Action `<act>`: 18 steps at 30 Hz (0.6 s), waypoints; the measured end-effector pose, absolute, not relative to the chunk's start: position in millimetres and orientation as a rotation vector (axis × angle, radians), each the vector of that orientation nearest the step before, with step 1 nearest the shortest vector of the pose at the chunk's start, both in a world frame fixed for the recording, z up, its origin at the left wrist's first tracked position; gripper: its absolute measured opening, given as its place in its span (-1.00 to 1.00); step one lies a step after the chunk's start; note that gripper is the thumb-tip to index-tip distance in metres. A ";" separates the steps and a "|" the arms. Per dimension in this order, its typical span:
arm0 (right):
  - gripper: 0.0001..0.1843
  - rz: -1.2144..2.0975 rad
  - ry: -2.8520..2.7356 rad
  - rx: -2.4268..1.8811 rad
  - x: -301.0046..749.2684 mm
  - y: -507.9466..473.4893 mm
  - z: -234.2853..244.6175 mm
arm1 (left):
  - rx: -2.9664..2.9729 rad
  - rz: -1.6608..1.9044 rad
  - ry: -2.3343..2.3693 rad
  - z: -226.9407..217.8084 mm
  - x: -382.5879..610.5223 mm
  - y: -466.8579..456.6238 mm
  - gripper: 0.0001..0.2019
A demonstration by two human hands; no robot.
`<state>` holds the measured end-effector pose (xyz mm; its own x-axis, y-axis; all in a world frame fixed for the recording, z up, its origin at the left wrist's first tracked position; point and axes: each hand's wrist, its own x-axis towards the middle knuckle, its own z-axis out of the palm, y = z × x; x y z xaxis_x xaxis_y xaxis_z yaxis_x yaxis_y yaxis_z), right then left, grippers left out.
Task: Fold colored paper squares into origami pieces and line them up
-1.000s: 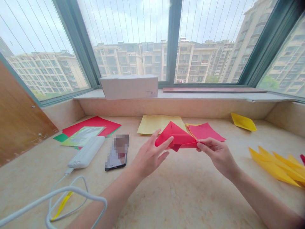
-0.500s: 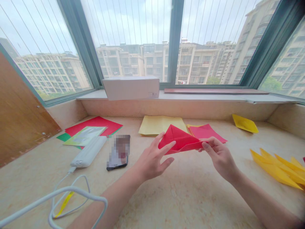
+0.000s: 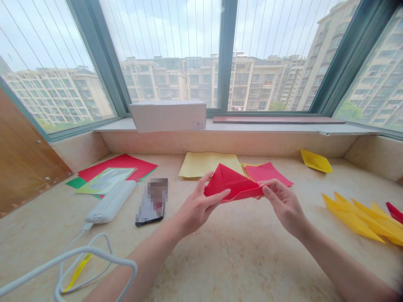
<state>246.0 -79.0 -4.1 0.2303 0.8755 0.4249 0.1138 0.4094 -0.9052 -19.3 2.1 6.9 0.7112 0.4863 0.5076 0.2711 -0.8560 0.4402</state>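
Note:
A folded red paper (image 3: 232, 183), shaped like a low triangle, hangs in the air above the beige marble ledge (image 3: 220, 260). My left hand (image 3: 197, 206) pinches its left corner between thumb and fingers. My right hand (image 3: 282, 203) grips its right tip with closed fingers. Behind the paper lie a pink sheet (image 3: 267, 173) and a stack of pale yellow sheets (image 3: 204, 163).
A phone (image 3: 151, 203) and a white power bank (image 3: 108, 202) with a white cable (image 3: 72, 256) lie at the left, next to red and green sheets (image 3: 121, 163). Folded yellow pieces (image 3: 362, 216) lie at the right, one more (image 3: 315, 161) at the back. A white box (image 3: 168, 115) stands on the sill.
The lower flap of the red paper has closed up, so the piece is flatter. My left fingers have curled tighter onto its left corner. Both hands stay in about the same place.

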 end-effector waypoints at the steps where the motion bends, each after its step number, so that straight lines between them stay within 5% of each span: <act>1: -0.76 0.683 -1.236 -1.037 245.2 -78.8 -3.4 | 2.583 0.890 0.595 7.8 -18.7 1.2 -0.58; 13: -0.79 0.693 -1.105 -1.007 240.8 -78.1 -1.8 | 2.385 1.071 0.587 7.5 -14.5 2.1 -0.66; 18: -0.63 0.893 -0.941 -0.853 242.0 -77.4 3.3 | 2.478 1.207 0.409 8.4 -18.4 0.7 -0.62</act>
<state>242.0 -77.4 3.3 0.3148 0.9019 0.2957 -0.2479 0.3789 -0.8916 -18.4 0.7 8.4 0.5948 0.4035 0.6953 0.1019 -0.8958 0.4327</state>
